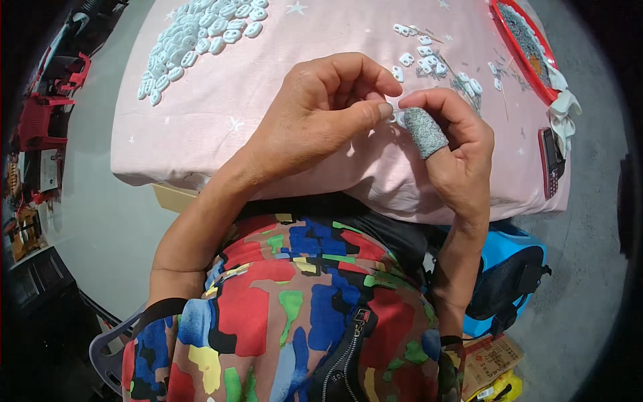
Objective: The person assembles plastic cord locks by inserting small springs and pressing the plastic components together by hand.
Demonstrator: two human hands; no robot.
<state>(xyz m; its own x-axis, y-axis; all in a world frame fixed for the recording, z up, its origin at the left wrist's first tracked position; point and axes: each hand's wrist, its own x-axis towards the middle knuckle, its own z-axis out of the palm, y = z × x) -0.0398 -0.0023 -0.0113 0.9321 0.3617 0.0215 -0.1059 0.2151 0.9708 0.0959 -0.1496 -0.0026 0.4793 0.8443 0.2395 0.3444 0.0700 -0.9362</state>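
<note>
My left hand is closed in a pinch, thumb and forefinger on a small white oval plastic piece that is mostly hidden by the fingertips. My right hand meets it from the right, also pinched, with a grey wrap around its thumb. Whatever lies between the right fingertips is too small to make out. Beyond the hands, loose white plastic pieces with holes lie among thin metal pins. A large heap of similar white ovals spreads over the table's far left.
A pink cloth with white stars covers the table. At the far right stands a red tray of grey pins, a white cloth hanging by it. A red phone lies at the right edge. A blue bag sits below.
</note>
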